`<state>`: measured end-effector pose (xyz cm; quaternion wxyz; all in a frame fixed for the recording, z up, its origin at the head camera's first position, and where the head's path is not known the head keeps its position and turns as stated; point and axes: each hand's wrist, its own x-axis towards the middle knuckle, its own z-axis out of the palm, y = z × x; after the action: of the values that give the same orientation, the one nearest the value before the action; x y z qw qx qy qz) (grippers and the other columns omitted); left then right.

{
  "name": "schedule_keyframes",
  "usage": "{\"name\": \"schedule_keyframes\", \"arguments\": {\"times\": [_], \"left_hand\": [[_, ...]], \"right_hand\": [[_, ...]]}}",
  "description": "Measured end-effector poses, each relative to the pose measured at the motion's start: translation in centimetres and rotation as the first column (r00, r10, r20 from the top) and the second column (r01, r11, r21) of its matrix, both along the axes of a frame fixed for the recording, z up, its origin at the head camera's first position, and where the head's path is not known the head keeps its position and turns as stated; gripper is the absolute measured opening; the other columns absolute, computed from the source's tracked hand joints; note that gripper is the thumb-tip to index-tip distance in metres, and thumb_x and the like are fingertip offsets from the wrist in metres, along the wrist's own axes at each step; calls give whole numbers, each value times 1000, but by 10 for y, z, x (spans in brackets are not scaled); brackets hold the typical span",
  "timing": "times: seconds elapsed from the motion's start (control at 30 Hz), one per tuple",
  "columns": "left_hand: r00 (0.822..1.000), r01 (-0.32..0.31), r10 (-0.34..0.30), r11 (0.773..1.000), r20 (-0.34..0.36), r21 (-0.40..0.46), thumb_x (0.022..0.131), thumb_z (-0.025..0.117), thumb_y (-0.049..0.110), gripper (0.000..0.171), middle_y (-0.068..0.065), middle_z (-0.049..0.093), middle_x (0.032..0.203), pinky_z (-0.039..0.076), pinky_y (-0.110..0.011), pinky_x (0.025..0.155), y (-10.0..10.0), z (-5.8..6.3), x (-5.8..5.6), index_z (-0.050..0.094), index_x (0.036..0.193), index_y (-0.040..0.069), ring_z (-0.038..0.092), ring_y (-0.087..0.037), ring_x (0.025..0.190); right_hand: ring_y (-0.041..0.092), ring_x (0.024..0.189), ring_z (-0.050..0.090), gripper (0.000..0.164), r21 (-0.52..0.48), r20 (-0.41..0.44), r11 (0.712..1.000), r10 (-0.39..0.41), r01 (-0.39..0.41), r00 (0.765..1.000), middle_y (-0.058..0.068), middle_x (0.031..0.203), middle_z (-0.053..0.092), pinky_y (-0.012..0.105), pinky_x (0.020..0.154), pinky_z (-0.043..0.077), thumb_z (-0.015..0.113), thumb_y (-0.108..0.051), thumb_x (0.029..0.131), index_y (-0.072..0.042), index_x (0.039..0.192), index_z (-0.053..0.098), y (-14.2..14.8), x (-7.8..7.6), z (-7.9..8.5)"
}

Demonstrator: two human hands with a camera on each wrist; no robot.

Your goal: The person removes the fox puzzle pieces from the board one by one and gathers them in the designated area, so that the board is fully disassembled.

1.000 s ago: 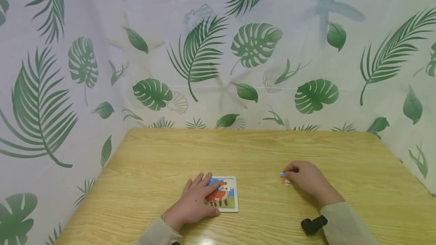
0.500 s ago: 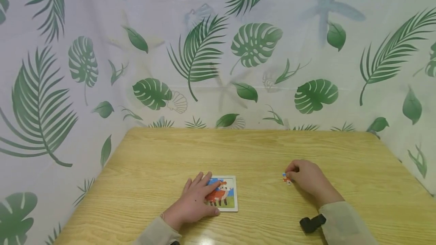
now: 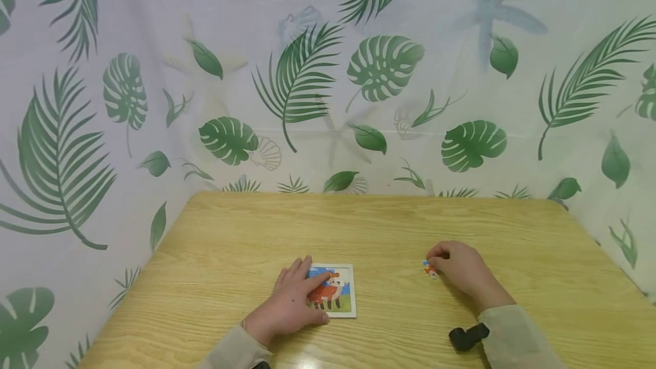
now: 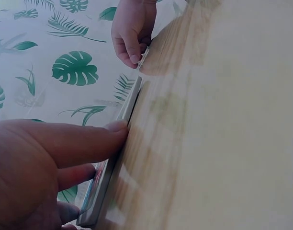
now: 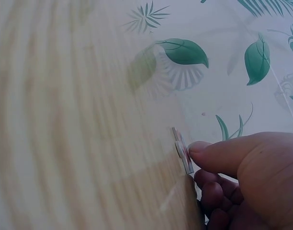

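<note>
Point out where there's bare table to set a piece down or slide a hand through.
The table is bare between the puzzle frame and the puzzle piece, behind both up to the patterned cloth, and left of the left hand. It's crowded where that hand lies over the frame's left side and where the right hand pinches the piece.

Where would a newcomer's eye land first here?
Probably the leaf-print backdrop, filling the space behind the wood-grain table. Next, the white-framed animal puzzle, low centre in the head view, partly covered by the left hand. To its right, the right hand pinches a small jigsaw piece.
</note>
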<state>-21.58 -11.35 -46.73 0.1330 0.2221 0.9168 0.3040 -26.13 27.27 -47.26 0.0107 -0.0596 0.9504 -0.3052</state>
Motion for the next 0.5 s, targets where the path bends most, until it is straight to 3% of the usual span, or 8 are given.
{"name": "schedule_keyframes", "arguments": {"times": [0.27, 0.5], "left_hand": [[1000, 3, -3, 1000, 4, 14, 80, 82, 42, 86, -21, 11, 166, 2, -60, 119, -3, 1, -2, 45, 155, 20, 3, -41, 153], [1000, 5, -5, 1000, 1, 26, 79, 84, 41, 89, -20, 15, 166, 3, -61, 119, -5, 1, -3, 44, 155, 15, 5, -42, 153]], "right_hand": [[26, 97, 64, 17, -21, -20, 1000, -14, 13, 1000, 0, 100, 70, 51, 85, 50, 66, -23, 99, -12, 108, 74, -2, 1, 0], [19, 86, 60, 21, -56, -50, 998, -21, 18, 999, 1, 98, 67, 40, 74, 50, 66, -23, 99, -9, 114, 73, -9, 4, 1]]}}
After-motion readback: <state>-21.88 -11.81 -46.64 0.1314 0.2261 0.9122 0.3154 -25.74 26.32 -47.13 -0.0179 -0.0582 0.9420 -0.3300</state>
